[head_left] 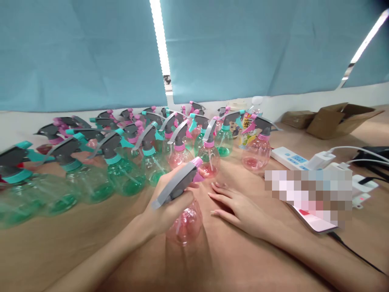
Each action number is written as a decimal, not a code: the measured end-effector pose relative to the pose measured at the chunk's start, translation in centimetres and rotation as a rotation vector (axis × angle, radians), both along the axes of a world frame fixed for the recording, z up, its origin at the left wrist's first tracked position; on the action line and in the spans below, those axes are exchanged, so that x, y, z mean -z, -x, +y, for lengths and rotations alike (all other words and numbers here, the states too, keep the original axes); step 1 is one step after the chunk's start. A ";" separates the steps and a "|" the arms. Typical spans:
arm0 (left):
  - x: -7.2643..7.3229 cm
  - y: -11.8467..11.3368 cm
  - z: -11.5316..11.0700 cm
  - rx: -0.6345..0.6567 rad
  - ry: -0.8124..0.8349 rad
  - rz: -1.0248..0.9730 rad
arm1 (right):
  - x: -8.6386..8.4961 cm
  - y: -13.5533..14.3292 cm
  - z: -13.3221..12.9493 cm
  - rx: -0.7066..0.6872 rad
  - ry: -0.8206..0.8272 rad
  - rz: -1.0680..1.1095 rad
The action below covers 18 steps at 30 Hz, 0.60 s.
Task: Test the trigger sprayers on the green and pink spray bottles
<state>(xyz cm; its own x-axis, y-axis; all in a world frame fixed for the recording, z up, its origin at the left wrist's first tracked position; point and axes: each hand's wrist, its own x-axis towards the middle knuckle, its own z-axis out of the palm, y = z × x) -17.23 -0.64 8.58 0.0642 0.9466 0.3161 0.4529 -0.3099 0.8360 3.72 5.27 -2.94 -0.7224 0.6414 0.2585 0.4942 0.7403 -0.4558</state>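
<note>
My left hand (165, 207) is wrapped round the neck and trigger of a pink spray bottle (186, 227) with a grey and pink spray head. The bottle is roughly upright, and part of its neck is hidden by my fingers. My right hand (235, 207) lies on the brown table surface (243, 259) just right of the bottle, fingers stretched out and holding nothing. Behind my left hand stands another pink spray bottle (209, 162). A green spray bottle (126, 176) is among several in a row to the left.
More pink and green spray bottles crowd the back. One pink bottle (255, 154) stands apart at right. A power strip (291, 158) with plugs and cables, and a phone (319, 219), lie to the right. An open cardboard box (328, 121) is at the back right.
</note>
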 end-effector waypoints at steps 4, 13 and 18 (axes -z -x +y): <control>0.0 0.0 -0.4 -0.115 -0.045 0.004 | -0.1 -0.1 -0.1 -0.008 0.000 0.018; 0.3 0.7 -0.2 -0.013 -0.002 0.019 | 0.2 -0.5 0.1 -0.018 0.039 0.024; 0.7 1.0 -0.2 0.001 -0.010 0.025 | 0.2 -0.5 0.2 -0.037 0.052 0.001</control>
<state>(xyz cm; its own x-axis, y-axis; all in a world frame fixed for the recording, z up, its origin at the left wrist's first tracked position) -18.25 -0.86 7.85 0.0732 0.9433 0.3237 0.4730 -0.3186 0.8214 4.26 5.52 -3.12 -0.7456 0.6270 0.2260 0.4665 0.7331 -0.4949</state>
